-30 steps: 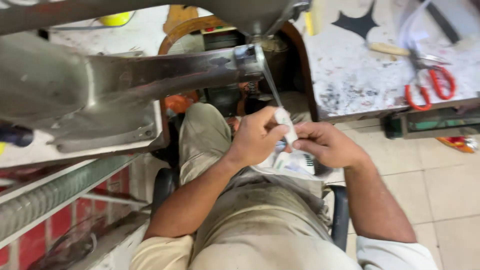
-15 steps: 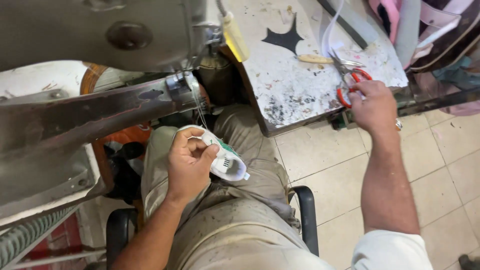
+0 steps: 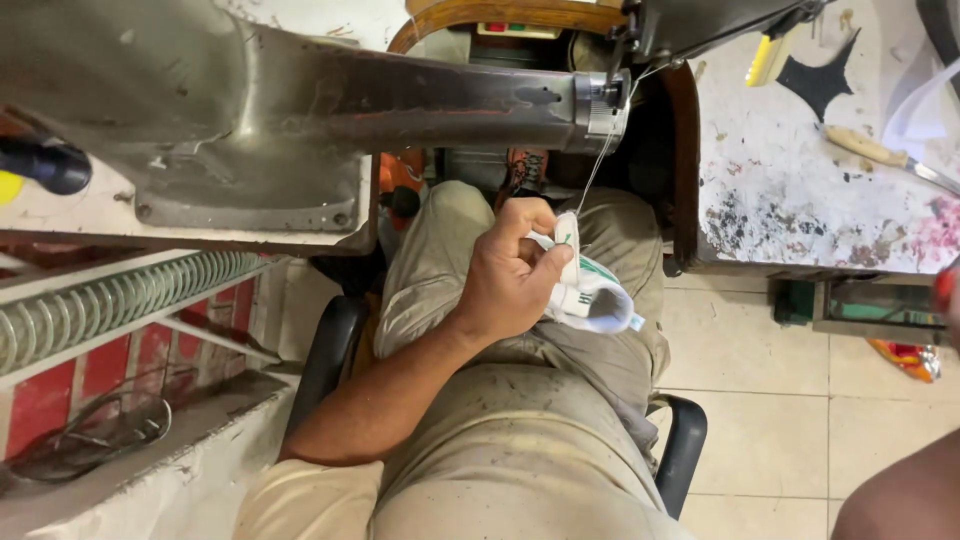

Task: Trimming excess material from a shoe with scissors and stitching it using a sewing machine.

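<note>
My left hand [image 3: 505, 280] is closed around a small white shoe piece with green marks [image 3: 598, 302], held over my lap. A thin thread [image 3: 598, 170] runs from that piece up to the tip of the grey sewing machine arm [image 3: 400, 100] above my knees. Only a sliver of my right hand [image 3: 950, 300] shows at the right edge, with a bit of red against it. Its fingers are cut off by the frame. My right forearm [image 3: 900, 500] fills the bottom right corner.
A stained white worktable [image 3: 800, 210] stands at the right with a wooden-handled knife [image 3: 870, 148], a black star-shaped cutout [image 3: 818, 80] and a yellow-handled tool [image 3: 765, 60]. Black chair armrests [image 3: 685, 440] flank my legs. A metal coil [image 3: 120, 300] lies at the left.
My right hand has come back from the red-handled scissors on the table to the right edge of view. The left hand still holds the white piece, now nearer the machine arm.
</note>
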